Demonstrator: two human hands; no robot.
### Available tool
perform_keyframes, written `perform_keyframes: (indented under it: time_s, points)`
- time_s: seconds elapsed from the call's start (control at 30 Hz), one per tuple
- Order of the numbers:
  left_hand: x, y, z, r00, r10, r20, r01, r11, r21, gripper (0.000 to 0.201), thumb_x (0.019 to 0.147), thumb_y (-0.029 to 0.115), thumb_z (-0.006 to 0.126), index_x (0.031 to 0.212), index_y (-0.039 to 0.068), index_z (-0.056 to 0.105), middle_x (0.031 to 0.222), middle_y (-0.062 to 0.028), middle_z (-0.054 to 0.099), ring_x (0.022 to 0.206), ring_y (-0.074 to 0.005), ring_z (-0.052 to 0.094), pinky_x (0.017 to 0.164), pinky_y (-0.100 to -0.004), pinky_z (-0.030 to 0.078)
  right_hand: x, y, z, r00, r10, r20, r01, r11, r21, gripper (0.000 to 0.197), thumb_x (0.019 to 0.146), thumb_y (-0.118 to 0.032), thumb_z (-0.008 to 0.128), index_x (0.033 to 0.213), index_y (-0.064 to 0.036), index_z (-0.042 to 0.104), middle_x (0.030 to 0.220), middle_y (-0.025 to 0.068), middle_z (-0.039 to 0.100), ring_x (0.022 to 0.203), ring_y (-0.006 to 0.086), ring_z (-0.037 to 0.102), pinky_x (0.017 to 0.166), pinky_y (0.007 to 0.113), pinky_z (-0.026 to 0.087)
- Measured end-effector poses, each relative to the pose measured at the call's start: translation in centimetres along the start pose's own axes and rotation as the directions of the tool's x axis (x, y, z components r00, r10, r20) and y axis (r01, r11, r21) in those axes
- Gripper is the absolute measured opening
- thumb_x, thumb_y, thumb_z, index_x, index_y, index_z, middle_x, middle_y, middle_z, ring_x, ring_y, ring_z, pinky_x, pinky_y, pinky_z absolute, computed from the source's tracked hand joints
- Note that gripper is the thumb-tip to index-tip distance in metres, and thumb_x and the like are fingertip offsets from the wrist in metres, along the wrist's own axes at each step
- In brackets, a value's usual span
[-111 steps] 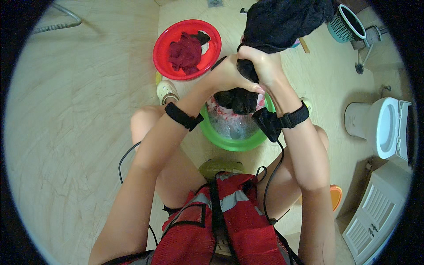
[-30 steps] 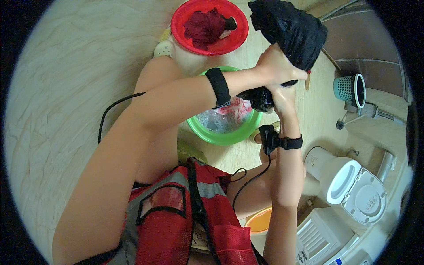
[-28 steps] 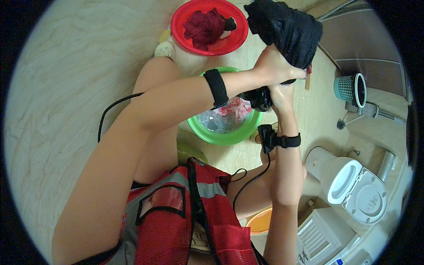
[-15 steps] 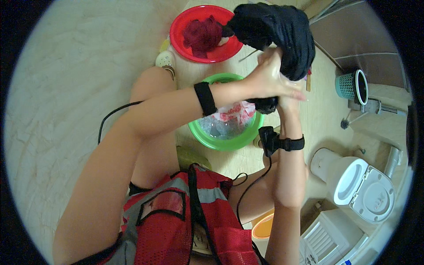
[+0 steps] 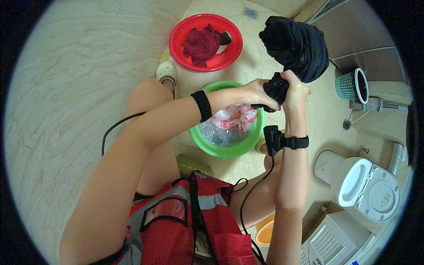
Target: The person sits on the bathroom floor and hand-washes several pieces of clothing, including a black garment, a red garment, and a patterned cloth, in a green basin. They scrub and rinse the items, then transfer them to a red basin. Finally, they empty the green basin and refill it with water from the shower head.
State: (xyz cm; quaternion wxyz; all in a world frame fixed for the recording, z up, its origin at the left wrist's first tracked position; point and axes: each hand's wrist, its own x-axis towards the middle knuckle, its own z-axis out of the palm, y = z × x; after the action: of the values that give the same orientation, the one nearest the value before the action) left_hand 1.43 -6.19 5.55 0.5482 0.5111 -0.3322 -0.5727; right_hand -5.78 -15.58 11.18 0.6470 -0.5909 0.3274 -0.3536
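A bunched, wet-looking black garment (image 5: 298,46) is held up past the right side of the green basin (image 5: 225,152). My right hand (image 5: 295,92) is closed around its narrow gathered part, with the bulky end hanging out beyond the fist. Just to the left, my left hand (image 5: 258,92) grips the lower end of the same cloth, over the basin's right rim. Under my hands, a white and red patterned cloth (image 5: 236,117) lies in sudsy water inside the basin. What kind of garment the black one is, I cannot make out.
Beyond the green basin stands a red basin (image 5: 174,48) with a dark red garment (image 5: 201,44) and a small black piece inside. To the right are a teal basket (image 5: 346,87), a toilet brush (image 5: 347,124), a toilet (image 5: 353,181) and a white slatted unit (image 5: 329,238). A cable hangs from my right wrist.
My left hand has shifted from over the right hand to its left side, onto the cloth's lower end. The black garment's bulk has swung right, away from the red basin.
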Motion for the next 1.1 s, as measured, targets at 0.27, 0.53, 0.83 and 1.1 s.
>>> perform_keyframes:
  time_s: [0.27, 0.53, 0.83, 1.1]
  points:
    - [0.4, -2.0, 0.0, 0.995, -0.104, -0.009, 0.084, 0.851, -0.518, 0.034, 0.073, 0.000, 0.062, 0.107, 0.005, 0.055, 0.096, -0.0066, 0.061, 0.088, -0.0162, 0.058, 0.075, -0.0319, 0.048, 1.0, 2.2, -1.0, 0.975, -0.210, -0.065, 0.202, 0.972, -0.121, 0.026, 0.059, -0.001, 0.064, 0.083, 0.0018, 0.054, 0.079, 0.0048, 0.056, 0.069, 0.0168, 0.053, 0.065, 0.028, 0.044]
    - [0.9, -0.5, -0.8, 0.993, -0.066, 0.094, 0.107, 0.822, -0.560, 0.058, 0.066, -0.020, 0.048, 0.120, -0.001, 0.037, 0.109, -0.0170, 0.050, 0.087, -0.0281, 0.058, 0.077, -0.0416, 0.053, -0.1, 2.9, -0.8, 0.942, -0.334, 0.029, 0.322, 0.877, -0.357, 0.027, 0.060, -0.003, 0.064, 0.084, 0.0035, 0.055, 0.079, 0.0058, 0.057, 0.072, 0.0156, 0.055, 0.068, 0.027, 0.044]
    - [0.7, -0.2, -1.1, 0.970, 0.239, -0.049, -0.220, 0.944, 0.247, 0.059, 0.048, 0.004, 0.080, 0.101, 0.000, 0.054, 0.081, -0.0095, 0.062, 0.070, -0.0141, 0.057, 0.061, -0.0287, 0.049, -1.3, 2.2, 0.7, 0.940, -0.323, 0.112, 0.342, 0.872, -0.351, 0.021, 0.057, -0.005, 0.068, 0.070, 0.0060, 0.056, 0.069, 0.0074, 0.060, 0.063, 0.0138, 0.056, 0.059, 0.029, 0.046]
    - [1.4, -2.2, -1.7, 0.939, 0.330, -0.096, -0.223, 0.797, 0.561, 0.044, 0.053, 0.032, 0.075, 0.073, -0.004, 0.061, 0.069, -0.0169, 0.063, 0.062, -0.0177, 0.061, 0.061, -0.0342, 0.048, -1.3, 3.6, 1.1, 0.941, -0.310, 0.133, 0.337, 0.854, -0.397, 0.023, 0.057, -0.009, 0.068, 0.069, 0.0062, 0.055, 0.066, 0.0092, 0.059, 0.061, 0.0127, 0.054, 0.058, 0.030, 0.045]
